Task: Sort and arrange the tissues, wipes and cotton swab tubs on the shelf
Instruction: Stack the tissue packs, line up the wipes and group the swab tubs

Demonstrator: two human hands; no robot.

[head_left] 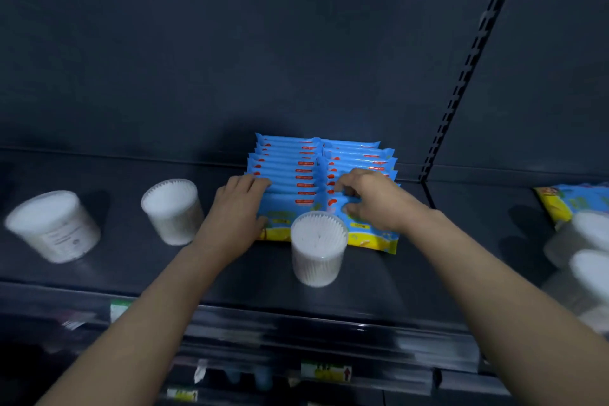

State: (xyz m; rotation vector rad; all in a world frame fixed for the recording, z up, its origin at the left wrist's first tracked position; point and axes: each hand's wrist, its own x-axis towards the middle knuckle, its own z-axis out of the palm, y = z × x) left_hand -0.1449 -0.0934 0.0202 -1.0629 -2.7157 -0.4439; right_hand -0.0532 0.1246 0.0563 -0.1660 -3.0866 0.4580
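Looking down at a dark metal shelf [131, 273] with a dark back panel [230, 59] and a slotted upright [461, 76] off to the right. Mid-shelf, back near the panel, two rows of blue wipe packs stand on edge side by side, the left row [290, 171] and the right row [362, 155].

Cotton swab tubs are scattered about. The far-left tub [52, 226] and the second tub [173, 211] sit well apart left of the wipes. The centre tub [319, 247] stands just in front of both rows. The blurry tubs [590, 231] sit in the next bay, with another blue and yellow pack [573, 201] behind them.

The left hand [239, 208] grips the left row's end, fingers over the tops, thumb on the front pack. The right hand [369, 198] pinches the front packs of the right row, fingers curled on top, thumb in front. Small price labels [326, 371] sit on the rail below.
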